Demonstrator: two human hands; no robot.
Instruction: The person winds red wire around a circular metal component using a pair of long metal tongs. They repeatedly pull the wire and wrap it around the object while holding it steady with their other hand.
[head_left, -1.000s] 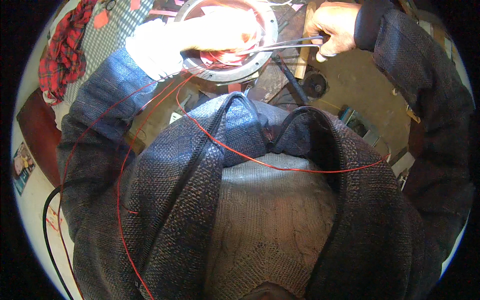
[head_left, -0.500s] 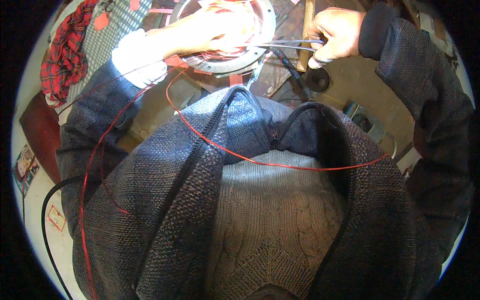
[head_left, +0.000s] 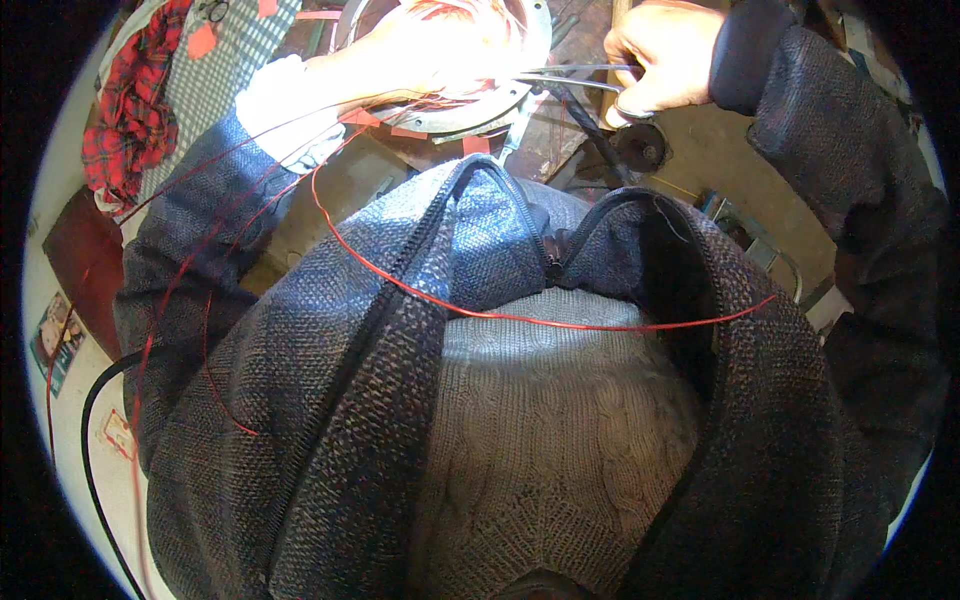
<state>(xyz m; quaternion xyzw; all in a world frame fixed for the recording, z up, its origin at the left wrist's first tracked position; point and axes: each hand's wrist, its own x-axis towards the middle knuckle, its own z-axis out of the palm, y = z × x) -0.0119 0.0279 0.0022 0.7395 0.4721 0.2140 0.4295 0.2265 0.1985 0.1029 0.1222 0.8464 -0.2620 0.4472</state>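
My left hand point(head_left: 395, 62) reaches over copper-red wire windings point(head_left: 478, 14) inside a round metal housing point(head_left: 505, 103). Bright light washes out its fingers, so their grip does not show. Thin red wires point(head_left: 345, 240) trail from beside that hand across my sleeve and jacket. To the housing's right, my right hand point(head_left: 668, 52) is closed on a slim two-armed metal tool point(head_left: 575, 79). The tool's arms spread toward my fingers and come together at the housing's rim; its far end is lost in glare.
Pink-red paper pieces point(head_left: 475, 146) stick out below the housing. Behind the tool, a dark thick rod or cable point(head_left: 590, 135) runs beside a dark round part point(head_left: 640, 148). Red plaid cloth point(head_left: 130, 135) and a checked cloth point(head_left: 225, 70) lie at left, with a black cable point(head_left: 92, 430) nearer.
Both hands and the tool have shifted slightly upward in view, and the tool's visible arms now lie a little more to the left. The red wires at left have swung and spread apart.
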